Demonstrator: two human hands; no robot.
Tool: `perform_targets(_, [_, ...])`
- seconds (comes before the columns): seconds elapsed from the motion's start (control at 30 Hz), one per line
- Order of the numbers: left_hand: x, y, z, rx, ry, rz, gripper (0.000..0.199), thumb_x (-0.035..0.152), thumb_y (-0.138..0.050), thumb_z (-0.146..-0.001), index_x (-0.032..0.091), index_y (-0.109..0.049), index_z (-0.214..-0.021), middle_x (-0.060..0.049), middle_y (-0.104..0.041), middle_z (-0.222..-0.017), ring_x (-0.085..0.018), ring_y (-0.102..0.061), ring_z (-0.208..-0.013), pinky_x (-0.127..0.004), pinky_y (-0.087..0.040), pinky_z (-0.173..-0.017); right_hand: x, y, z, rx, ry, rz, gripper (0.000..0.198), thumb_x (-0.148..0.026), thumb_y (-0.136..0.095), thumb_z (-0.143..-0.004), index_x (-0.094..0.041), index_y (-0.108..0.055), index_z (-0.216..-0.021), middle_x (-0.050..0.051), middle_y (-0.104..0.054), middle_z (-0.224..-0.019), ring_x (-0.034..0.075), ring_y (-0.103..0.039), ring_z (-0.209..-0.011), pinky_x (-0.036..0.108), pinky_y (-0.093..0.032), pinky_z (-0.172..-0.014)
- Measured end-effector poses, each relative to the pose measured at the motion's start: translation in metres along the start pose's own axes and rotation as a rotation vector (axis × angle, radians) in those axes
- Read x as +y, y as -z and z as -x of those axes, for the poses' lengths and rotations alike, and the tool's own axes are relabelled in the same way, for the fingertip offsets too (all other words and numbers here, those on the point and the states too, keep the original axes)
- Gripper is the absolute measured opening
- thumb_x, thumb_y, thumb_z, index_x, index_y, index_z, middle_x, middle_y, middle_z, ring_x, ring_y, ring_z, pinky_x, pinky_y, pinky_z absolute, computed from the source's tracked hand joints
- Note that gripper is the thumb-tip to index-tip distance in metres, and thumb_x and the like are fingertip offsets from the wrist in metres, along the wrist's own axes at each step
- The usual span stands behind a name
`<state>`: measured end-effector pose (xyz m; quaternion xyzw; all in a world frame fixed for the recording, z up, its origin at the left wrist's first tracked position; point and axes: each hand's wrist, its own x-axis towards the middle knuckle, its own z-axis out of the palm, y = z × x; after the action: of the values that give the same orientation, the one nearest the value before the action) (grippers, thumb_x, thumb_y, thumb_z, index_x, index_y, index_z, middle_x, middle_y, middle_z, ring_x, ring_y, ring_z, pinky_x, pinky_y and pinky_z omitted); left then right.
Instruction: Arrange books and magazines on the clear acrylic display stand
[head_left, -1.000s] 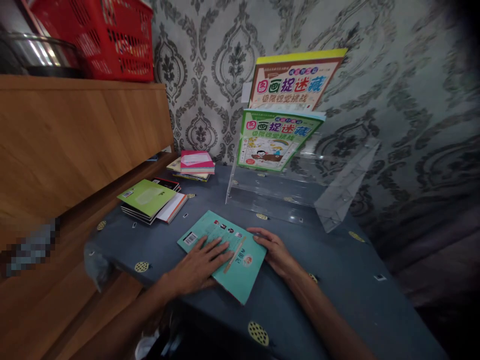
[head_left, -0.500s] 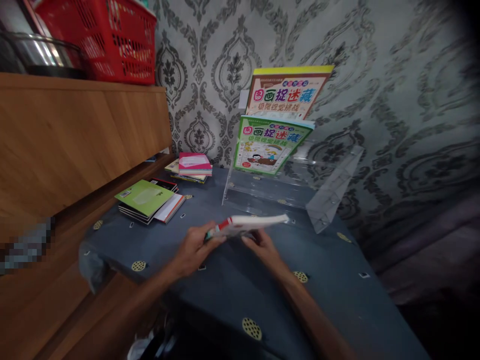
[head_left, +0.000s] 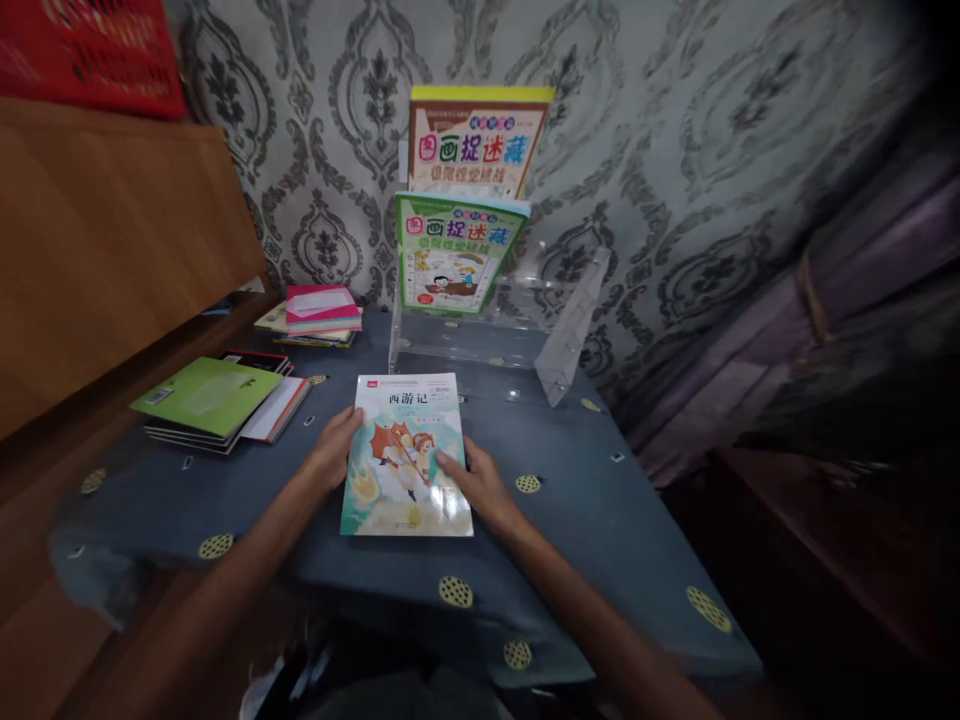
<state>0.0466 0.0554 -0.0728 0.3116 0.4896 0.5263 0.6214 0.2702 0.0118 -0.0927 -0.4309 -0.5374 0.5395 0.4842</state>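
Between my two hands is a book [head_left: 405, 500] with a pale green and white cover, its front facing up toward me. My left hand [head_left: 337, 445] grips its left edge. On the right edge, my right hand [head_left: 480, 480] holds it with the thumb over the cover and the other fingers hidden beneath. Behind it stands a clear tiered rack [head_left: 559, 340]. A green-covered book [head_left: 450, 262] leans in the rack, and a brown book with a yellow top edge [head_left: 480, 130] stands higher behind it.
At the left lies a stack of books with a green one on top [head_left: 210, 395]. Farther back is a pile topped by a pink book [head_left: 322, 305]. A wooden cabinet [head_left: 112, 240] bearing a red basket [head_left: 97, 60] borders the blue-grey tablecloth [head_left: 570, 560]; a curtain [head_left: 720, 370] hangs at right.
The book in my hands has turned from nearly edge-on to cover up, and both hands still hold it. My view has shifted to the right.
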Motion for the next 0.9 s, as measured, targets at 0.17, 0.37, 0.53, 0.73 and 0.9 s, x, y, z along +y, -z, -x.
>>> perform_targets(0.17, [-0.009, 0.03, -0.016, -0.002, -0.329, -0.745, 0.029, 0.037, -0.06, -0.083, 0.016, -0.065, -0.102, -0.007, -0.073, -0.09, -0.025, -0.069, -0.085, -0.042, -0.057, -0.084, -0.001, 0.019, 0.005, -0.058, -0.068, 0.523, 0.037, -0.051, -0.064, -0.087, -0.016, -0.067, -0.101, 0.008, -0.077, -0.09, 0.025, -0.071, -0.079, 0.034, -0.053, -0.068])
perform_targets(0.37, [-0.017, 0.04, -0.022, -0.03, -0.729, -1.289, 0.039, 0.033, -0.042, -0.092, 0.016, -0.06, -0.122, -0.015, -0.066, -0.124, -0.028, -0.059, -0.121, -0.049, -0.045, -0.109, -0.045, 0.013, 0.006, 0.004, -0.066, 1.278, 0.025, -0.03, -0.05, -0.1, -0.017, -0.071, -0.103, 0.013, -0.076, -0.098, 0.026, -0.071, -0.092, 0.032, -0.05, -0.076])
perform_targets(0.53, [-0.046, 0.036, -0.027, -0.087, -0.745, -1.364, 0.048, 0.027, -0.036, -0.095, 0.013, -0.05, -0.138, -0.02, -0.05, -0.15, -0.031, -0.045, -0.142, -0.055, -0.037, -0.116, -0.02, -0.041, -0.018, -0.363, 0.364, 1.202, 0.038, -0.012, -0.049, -0.095, -0.017, -0.062, -0.129, 0.012, -0.06, -0.143, 0.022, -0.05, -0.138, 0.038, -0.041, -0.111])
perform_targets(0.73, [-0.055, 0.04, -0.028, -0.112, -0.788, -1.372, 0.052, 0.023, -0.029, -0.098, 0.013, -0.043, -0.146, -0.02, -0.049, -0.151, -0.03, -0.04, -0.146, -0.056, -0.034, -0.118, 0.017, -0.061, -0.051, -0.342, 0.38, 1.267, 0.053, -0.032, -0.042, -0.103, -0.006, -0.043, -0.149, 0.018, -0.041, -0.158, 0.025, -0.031, -0.151, 0.043, -0.025, -0.124])
perform_targets(0.9, [-0.051, 0.037, -0.024, -0.109, -0.776, -1.409, 0.052, 0.023, -0.029, -0.098, 0.012, -0.041, -0.147, -0.019, -0.05, -0.152, -0.03, -0.039, -0.147, -0.056, -0.034, -0.119, 0.016, -0.029, -0.06, -0.163, 0.241, 1.29, 0.064, -0.046, -0.04, -0.103, -0.005, -0.039, -0.152, 0.022, -0.034, -0.16, 0.029, -0.026, -0.153, 0.05, -0.024, -0.123])
